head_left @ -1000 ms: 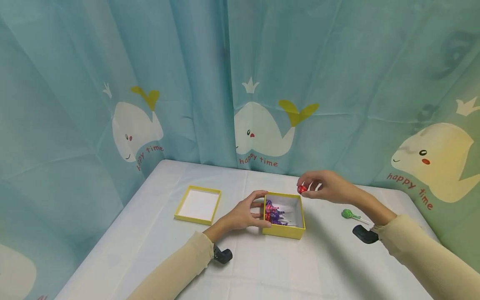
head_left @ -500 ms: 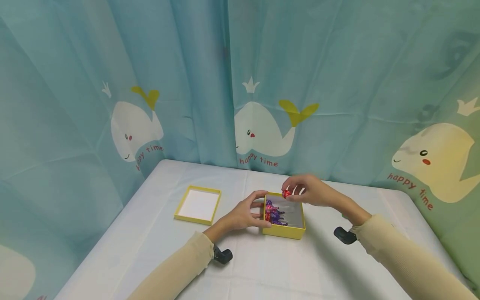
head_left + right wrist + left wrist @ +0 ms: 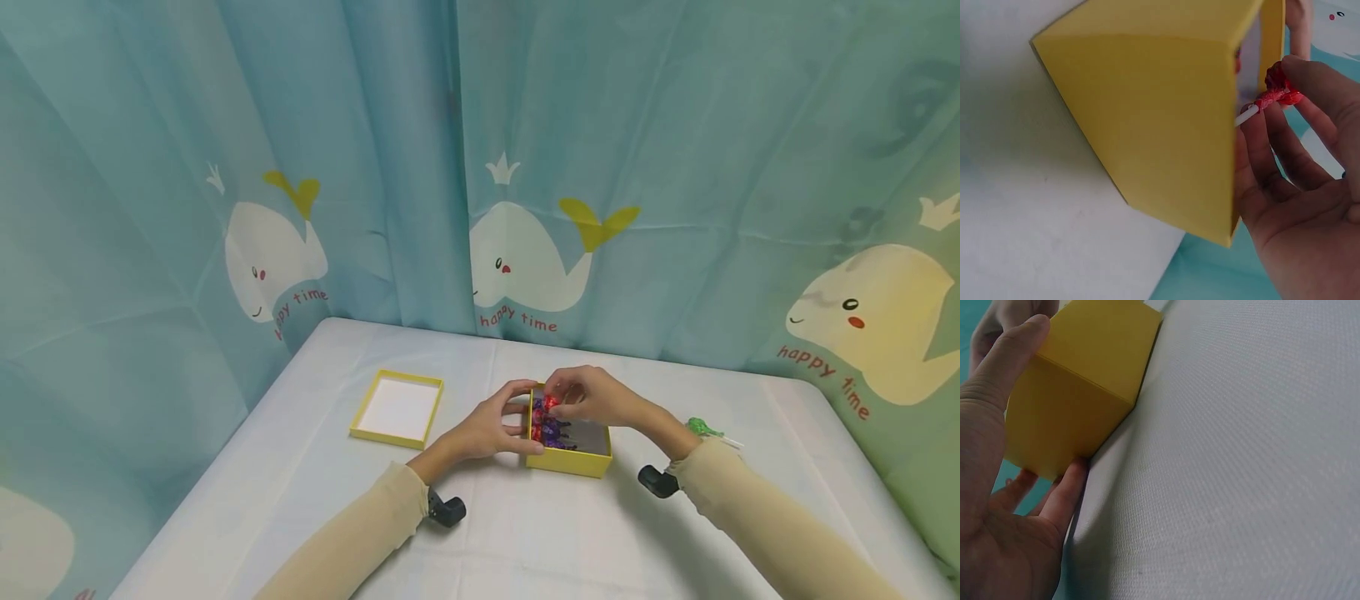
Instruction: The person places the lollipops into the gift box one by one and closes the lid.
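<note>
A yellow box (image 3: pixel 570 462) stands uncovered on the table, with several purple, pink and red lollipops (image 3: pixel 553 432) lying along its left side inside. My left hand (image 3: pixel 486 428) holds the box at its left wall, thumb by the near corner and fingers spread towards the far one; in the left wrist view, the thumb and fingers span the yellow walls (image 3: pixel 1072 406). Over the open box, my right hand (image 3: pixel 598 397) pinches a red lollipop (image 3: pixel 551 402) by its wrapped head. Its white stick (image 3: pixel 1247 115) points down into the box in the right wrist view.
A shallow yellow lid (image 3: pixel 397 408) with a white inside lies to the left. To the right, a green lollipop (image 3: pixel 701 427) rests on the white table (image 3: pixel 480 533), partly behind the right sleeve (image 3: pixel 720 479). A blue whale-print curtain (image 3: pixel 405 167) hangs behind the table.
My right hand has moved left and down with the red lollipop, from right of the box to inside its opening. The left hand and box have stayed in place.
</note>
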Tool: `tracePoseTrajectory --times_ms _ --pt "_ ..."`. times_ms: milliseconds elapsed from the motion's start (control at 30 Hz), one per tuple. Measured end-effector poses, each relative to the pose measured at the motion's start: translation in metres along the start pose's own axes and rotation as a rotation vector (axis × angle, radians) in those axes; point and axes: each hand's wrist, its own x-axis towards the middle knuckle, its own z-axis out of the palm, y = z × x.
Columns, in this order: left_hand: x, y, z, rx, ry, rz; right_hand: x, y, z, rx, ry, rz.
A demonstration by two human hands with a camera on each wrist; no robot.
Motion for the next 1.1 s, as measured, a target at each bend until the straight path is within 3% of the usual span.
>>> tracePoseTrajectory --times_ms 433,1100 --pt "0.001 0.003 -0.001 -0.017 -0.007 -0.010 0.003 0.001 0.013 -0.050 0.004 -0.088" --pt "0.000 0.002 -0.001 -0.020 -0.011 -0.003 0.005 0.003 0.024 -0.066 -0.021 -0.042"
